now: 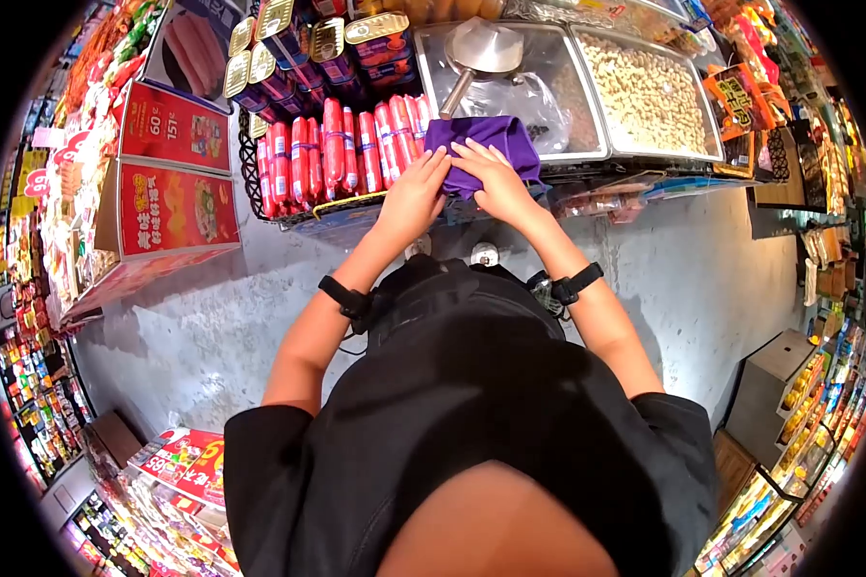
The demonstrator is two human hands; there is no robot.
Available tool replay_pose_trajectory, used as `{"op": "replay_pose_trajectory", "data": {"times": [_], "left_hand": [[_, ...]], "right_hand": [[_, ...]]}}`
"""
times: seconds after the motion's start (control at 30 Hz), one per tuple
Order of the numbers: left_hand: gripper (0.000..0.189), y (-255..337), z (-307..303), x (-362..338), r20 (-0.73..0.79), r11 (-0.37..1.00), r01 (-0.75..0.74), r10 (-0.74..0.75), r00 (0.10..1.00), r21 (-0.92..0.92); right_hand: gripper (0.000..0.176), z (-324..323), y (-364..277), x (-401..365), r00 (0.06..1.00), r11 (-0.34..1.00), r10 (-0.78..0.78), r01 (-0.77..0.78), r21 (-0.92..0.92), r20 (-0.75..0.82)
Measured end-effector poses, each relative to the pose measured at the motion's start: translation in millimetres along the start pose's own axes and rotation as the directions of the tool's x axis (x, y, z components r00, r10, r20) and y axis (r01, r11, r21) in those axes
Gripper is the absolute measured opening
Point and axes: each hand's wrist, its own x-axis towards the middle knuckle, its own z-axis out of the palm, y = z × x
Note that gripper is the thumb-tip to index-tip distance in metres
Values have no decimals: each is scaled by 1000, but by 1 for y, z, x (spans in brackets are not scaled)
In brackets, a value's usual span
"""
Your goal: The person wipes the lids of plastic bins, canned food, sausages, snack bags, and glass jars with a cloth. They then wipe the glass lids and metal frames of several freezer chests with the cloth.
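A purple cloth [496,140] lies partly folded at the front edge of the display, between the red-wrapped sausages [333,149] and a clear-lidded bin [563,106]. My left hand [418,192] rests on the cloth's left side, fingers stretched forward and lying flat. On its middle lies my right hand [491,181], also with fingers extended. The fingertips of the two hands are close together. Neither hand is wrapped round anything. A metal scoop [486,48] sits on the bin behind the cloth.
Stacked tins [329,48] stand behind the sausages. A bin of nuts [645,91] is at the right, with orange packets [741,101] beyond it. Red printed boxes [178,207] stand at the left. Grey floor [212,327] shows below the display; shelves line both sides.
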Motion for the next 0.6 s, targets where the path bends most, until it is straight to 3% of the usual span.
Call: {"op": "replay_pose_trajectory", "data": {"times": [0.1,0.2,0.3,0.43,0.6], "left_hand": [[60,13,7,10,0,975,-70,71,997,209],[59,21,27,34,85,990,-72,62,994,121],[58,33,60,56,50,987,-150,147,988,64],[56,62,96,82,21,989,-146,145,989,37],[55,83,100,82,-66,998,-25,28,997,53]], "right_hand": [[65,-10,11,-10,999,999,-32,32,17,13],[68,-28,30,-23,1000,1000,-20,20,12,18],[62,-53,50,-45,998,994,55,-57,-98,-26],[62,-69,75,-71,987,984,140,-147,-99,-82],[50,-64,73,-72,935,982,88,-140,-130,-343]]}}
